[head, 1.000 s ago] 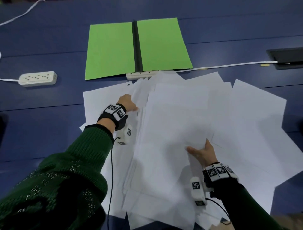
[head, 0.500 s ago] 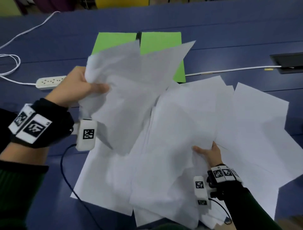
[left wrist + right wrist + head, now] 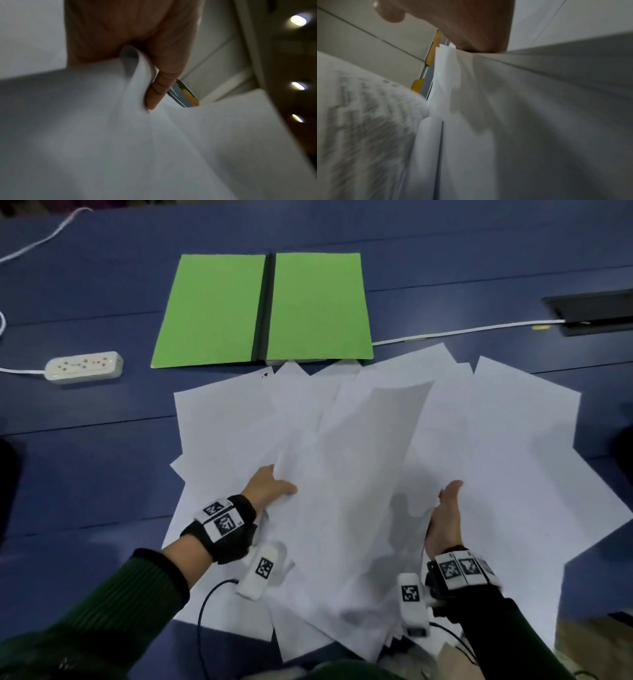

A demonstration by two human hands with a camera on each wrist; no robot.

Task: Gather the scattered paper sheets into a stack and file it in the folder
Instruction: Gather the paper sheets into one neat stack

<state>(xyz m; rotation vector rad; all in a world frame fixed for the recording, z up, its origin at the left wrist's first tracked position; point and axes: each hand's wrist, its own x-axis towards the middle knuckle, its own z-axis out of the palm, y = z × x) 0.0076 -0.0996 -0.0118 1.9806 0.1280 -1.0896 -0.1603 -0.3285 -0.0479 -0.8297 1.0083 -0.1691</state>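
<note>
Several white paper sheets [image 3: 513,446] lie fanned over the blue table in the head view. A bundle of sheets [image 3: 352,481] in the middle is raised between both hands. My left hand [image 3: 270,487] pinches its left edge, thumb on top; the left wrist view shows the thumb [image 3: 159,88] pressing the curled paper edge [image 3: 140,65]. My right hand [image 3: 447,515] holds the bundle's right side, fingers hidden under the paper; its wrist view shows the palm [image 3: 471,27] against the sheets [image 3: 522,108]. The green folder [image 3: 212,309] lies open at the back.
A white power strip [image 3: 84,367] sits left of the folder on the blue table [image 3: 85,457]. A white cable [image 3: 462,332] runs right to a black floor box [image 3: 592,313] set in the table. Wrist-camera cables trail near the table's front edge.
My left hand had lifted a bunch of sheets high at the left; it has come down and to the right, now holding the bundle low over the pile. The right hand shifted slightly.
</note>
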